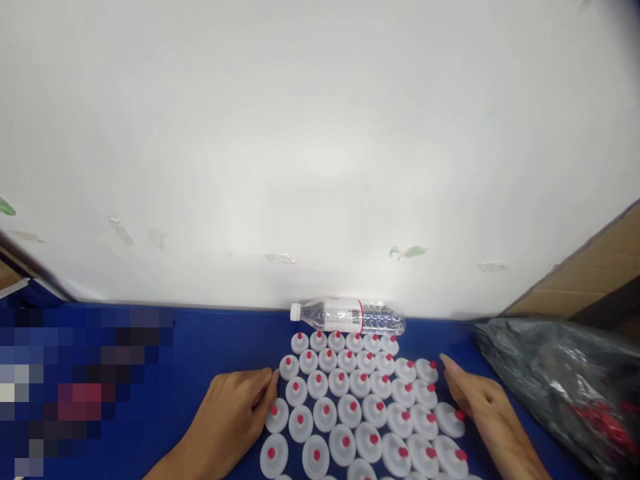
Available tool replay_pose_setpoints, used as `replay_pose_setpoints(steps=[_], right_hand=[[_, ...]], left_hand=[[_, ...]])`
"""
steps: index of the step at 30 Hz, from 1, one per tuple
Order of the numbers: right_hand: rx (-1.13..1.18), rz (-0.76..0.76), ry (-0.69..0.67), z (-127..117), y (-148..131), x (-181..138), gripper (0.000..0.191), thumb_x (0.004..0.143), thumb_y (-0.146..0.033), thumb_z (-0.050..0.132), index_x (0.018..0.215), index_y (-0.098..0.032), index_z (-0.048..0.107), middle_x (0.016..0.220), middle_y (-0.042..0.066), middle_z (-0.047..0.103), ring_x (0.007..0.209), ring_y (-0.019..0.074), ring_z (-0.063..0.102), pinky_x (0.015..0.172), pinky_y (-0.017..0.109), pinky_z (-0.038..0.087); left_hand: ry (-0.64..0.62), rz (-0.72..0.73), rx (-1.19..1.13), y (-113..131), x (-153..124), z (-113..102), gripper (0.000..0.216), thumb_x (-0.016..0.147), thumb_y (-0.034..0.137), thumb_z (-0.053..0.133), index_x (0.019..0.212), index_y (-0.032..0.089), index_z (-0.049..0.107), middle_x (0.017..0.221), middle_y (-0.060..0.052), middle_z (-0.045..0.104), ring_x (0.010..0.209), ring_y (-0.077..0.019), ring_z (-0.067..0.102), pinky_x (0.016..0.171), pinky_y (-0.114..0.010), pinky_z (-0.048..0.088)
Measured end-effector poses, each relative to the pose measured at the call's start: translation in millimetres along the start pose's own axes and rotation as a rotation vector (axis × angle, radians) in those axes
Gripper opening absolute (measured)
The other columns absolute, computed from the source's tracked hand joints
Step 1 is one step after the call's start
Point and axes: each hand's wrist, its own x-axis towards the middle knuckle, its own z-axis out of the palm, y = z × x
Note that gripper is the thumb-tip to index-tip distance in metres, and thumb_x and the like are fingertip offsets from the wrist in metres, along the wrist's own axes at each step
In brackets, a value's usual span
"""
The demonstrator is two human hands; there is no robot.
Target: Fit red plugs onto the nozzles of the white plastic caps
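Note:
Many white translucent plastic caps with red tips [327,413] stand in close rows on a blue tabletop. My left hand [235,407] rests at the left edge of the rows, its fingers curled in and its fingertips beside the outer caps. Nothing shows in it. On the other side, my right hand [475,397] is set edge-on along the right of the rows, fingers stretched forward near the outer red tips and holding nothing visible. A clear plastic bottle with a white cap and label [345,316] lies on its side across the far end of the rows.
A white panel [310,167] with bits of tape rises behind the table. At the right lies a dark plastic bag [555,373] with red pieces showing in it, beside brown cardboard [585,267]. The left side of the blue tabletop [195,340] is partly blurred out.

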Motion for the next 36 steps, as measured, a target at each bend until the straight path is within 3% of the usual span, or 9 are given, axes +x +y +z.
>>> replay_pose_setpoints(steps=[15, 23, 27, 30, 32, 33, 34, 36], right_hand=[[0.039, -0.108, -0.013, 1, 3, 4, 0.064, 0.092, -0.077, 0.05, 0.063, -0.028, 0.022, 0.064, -0.005, 0.019, 0.061, 0.0136, 0.017, 0.053, 0.032, 0.02], [0.059, -0.18, -0.006, 3, -5, 5, 0.066, 0.089, -0.082, 0.047, 0.061, -0.029, 0.021, 0.06, -0.006, 0.02, 0.057, 0.0122, 0.018, 0.049, 0.03, 0.022], [0.009, -0.249, 0.078, -9, -19, 3, 0.066, 0.087, -0.082, 0.048, 0.058, -0.028, 0.024, 0.057, -0.004, 0.024, 0.055, 0.013, 0.022, 0.048, 0.03, 0.025], [-0.051, -0.321, 0.174, -31, -34, -18, 0.063, 0.086, -0.076, 0.058, 0.054, -0.026, 0.037, 0.055, -0.002, 0.034, 0.056, 0.0153, 0.032, 0.05, 0.03, 0.031], [-0.082, -0.373, 0.192, -44, -39, -48, 0.051, 0.087, -0.07, 0.062, 0.064, -0.024, 0.059, 0.062, 0.002, 0.055, 0.06, 0.0196, 0.049, 0.054, 0.029, 0.041], [-0.142, -0.442, 0.154, -48, -38, -67, 0.046, 0.093, -0.065, 0.059, 0.077, -0.023, 0.069, 0.075, 0.005, 0.066, 0.07, 0.0231, 0.059, 0.062, 0.029, 0.049], [-0.182, -0.538, 0.183, -49, -36, -87, 0.045, 0.094, -0.064, 0.058, 0.078, -0.024, 0.072, 0.078, 0.006, 0.07, 0.071, 0.0241, 0.063, 0.063, 0.029, 0.052], [-0.243, -0.58, 0.153, -43, -28, -129, 0.031, 0.097, -0.054, 0.064, 0.09, -0.026, 0.075, 0.093, 0.006, 0.075, 0.081, 0.0244, 0.069, 0.072, 0.028, 0.058]], left_hand=[[0.089, 0.026, -0.021, -3, 0, 2, 0.041, 0.107, 0.027, 0.039, 0.066, 0.024, 0.039, 0.052, 0.005, 0.057, 0.042, -0.0137, 0.051, 0.051, -0.029, 0.026], [0.284, 0.071, -0.088, 3, 1, -10, 0.04, 0.112, 0.024, 0.045, 0.072, 0.022, 0.046, 0.055, 0.01, 0.05, 0.043, -0.011, 0.048, 0.049, -0.024, 0.034], [0.457, 0.242, -0.099, 8, -8, -25, 0.04, 0.109, 0.011, 0.037, 0.072, 0.021, 0.048, 0.061, 0.007, 0.047, 0.05, -0.0123, 0.045, 0.053, -0.026, 0.038], [0.518, 0.476, -0.064, 26, -23, -30, 0.03, 0.101, 0.009, 0.04, 0.078, 0.021, 0.056, 0.065, -0.001, 0.059, 0.059, -0.0165, 0.05, 0.059, -0.032, 0.041], [0.522, 0.601, -0.03, 44, -36, -27, 0.021, 0.099, 0.014, 0.046, 0.086, 0.021, 0.061, 0.073, -0.003, 0.067, 0.067, -0.0182, 0.057, 0.065, -0.032, 0.046], [0.509, 0.621, -0.004, 54, -43, -23, 0.019, 0.1, 0.019, 0.048, 0.092, 0.021, 0.065, 0.078, -0.004, 0.069, 0.072, -0.0195, 0.06, 0.072, -0.034, 0.05], [0.512, 0.643, 0.028, 64, -49, -19, 0.019, 0.101, 0.019, 0.049, 0.093, 0.022, 0.066, 0.08, -0.003, 0.069, 0.075, -0.0195, 0.061, 0.078, -0.034, 0.052], [0.484, 0.66, 0.092, 79, -58, -12, 0.017, 0.101, 0.013, 0.055, 0.095, 0.023, 0.067, 0.087, -0.001, 0.07, 0.079, -0.0175, 0.062, 0.086, -0.032, 0.052]])
